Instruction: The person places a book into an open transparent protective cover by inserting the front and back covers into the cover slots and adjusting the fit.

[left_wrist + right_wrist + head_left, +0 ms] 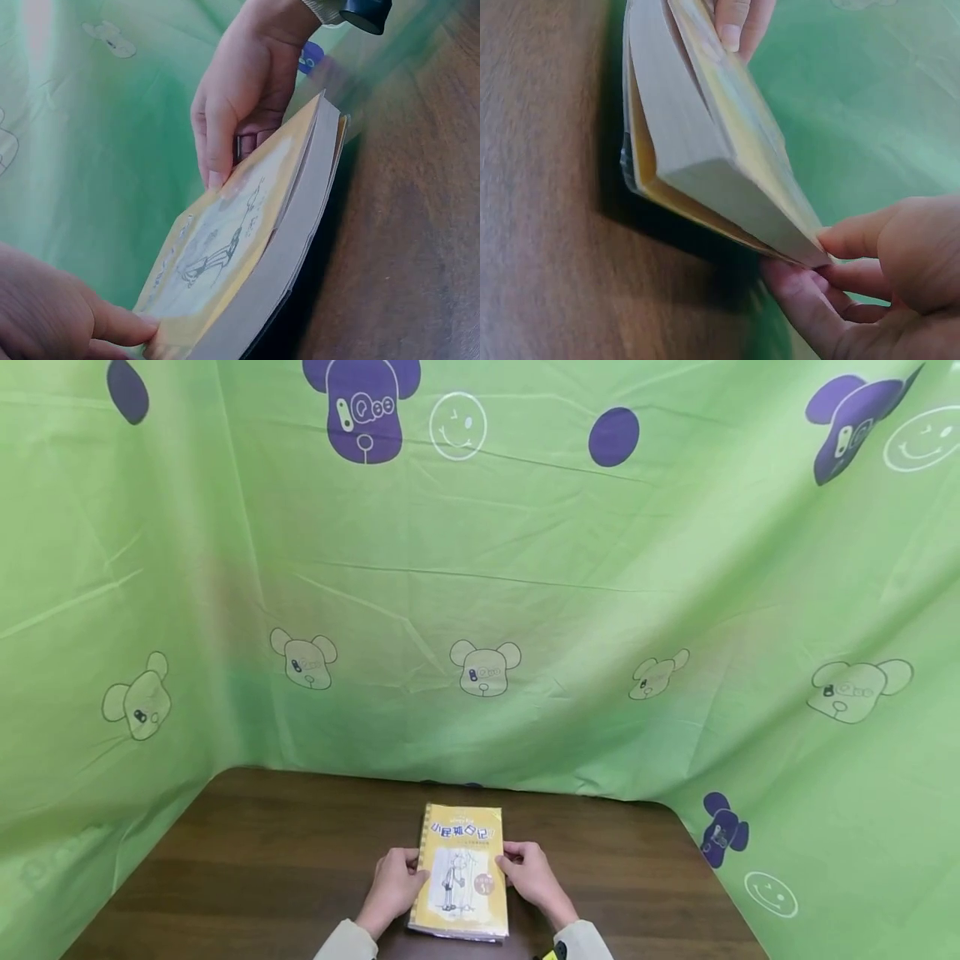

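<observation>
Yellow book (461, 872) near the front middle of the dark wooden surface (262, 852), left hand (393, 885) and right hand (532, 875) pinching its side edges, bare wood either side, green printed cloth (480, 610) walling back and sides

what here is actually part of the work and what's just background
In use:
- yellow book, lying on the table, front cover up
- left hand, fingers pinching the book's left edge
- right hand, fingers pinching its right edge

Just there:
- brown wooden table
- green cartoon-print cloth hung behind and at both sides
</observation>
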The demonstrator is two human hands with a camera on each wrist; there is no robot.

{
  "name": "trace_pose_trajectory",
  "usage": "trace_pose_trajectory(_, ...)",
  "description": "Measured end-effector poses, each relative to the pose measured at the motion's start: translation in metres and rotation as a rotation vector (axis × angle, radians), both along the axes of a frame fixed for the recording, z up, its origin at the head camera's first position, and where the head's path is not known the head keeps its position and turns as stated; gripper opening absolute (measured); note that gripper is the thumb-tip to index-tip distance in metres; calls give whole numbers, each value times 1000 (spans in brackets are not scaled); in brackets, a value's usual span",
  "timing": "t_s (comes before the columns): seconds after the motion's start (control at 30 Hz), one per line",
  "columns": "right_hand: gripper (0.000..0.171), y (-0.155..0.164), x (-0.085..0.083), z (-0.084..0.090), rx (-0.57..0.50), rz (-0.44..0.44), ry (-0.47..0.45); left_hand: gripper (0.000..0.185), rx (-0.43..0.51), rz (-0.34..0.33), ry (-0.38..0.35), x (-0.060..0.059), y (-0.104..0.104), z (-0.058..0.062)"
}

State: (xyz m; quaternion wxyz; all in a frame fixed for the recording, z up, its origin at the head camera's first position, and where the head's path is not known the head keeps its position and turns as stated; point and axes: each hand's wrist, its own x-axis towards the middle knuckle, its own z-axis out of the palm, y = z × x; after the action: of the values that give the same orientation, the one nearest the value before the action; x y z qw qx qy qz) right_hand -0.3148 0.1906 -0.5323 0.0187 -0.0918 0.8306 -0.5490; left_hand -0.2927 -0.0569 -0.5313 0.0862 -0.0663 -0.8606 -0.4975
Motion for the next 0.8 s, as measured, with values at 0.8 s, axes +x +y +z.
trace_pose_trajectory(0.8, 21, -6, 7, 0, 282, 25, 67, 34, -188, -20, 132, 2, -1, -19)
